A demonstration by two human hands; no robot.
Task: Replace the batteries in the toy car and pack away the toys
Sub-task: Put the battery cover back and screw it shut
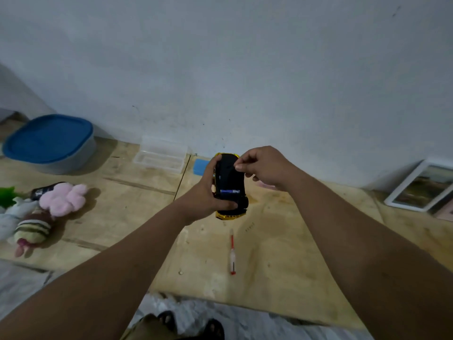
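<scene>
A yellow toy car (230, 182) is held upside down above the wooden board, its black underside facing me. My left hand (208, 195) grips it from the left side, thumb across the near end. A blue battery (230, 191) lies across the open compartment. My right hand (262, 168) hovers at the car's far end, with thumb and forefinger pinched together on the underside; what they pinch is too small to tell. A red and clear screwdriver (232, 251) lies on the board below the car.
A blue-lidded tub (49, 143) and a clear plastic box (161, 154) stand by the wall. A blue pad (201, 166) lies behind the car. Plush toys (49, 212) are heaped at the left. A framed picture (421, 187) leans at the right. My feet (191, 325) show below.
</scene>
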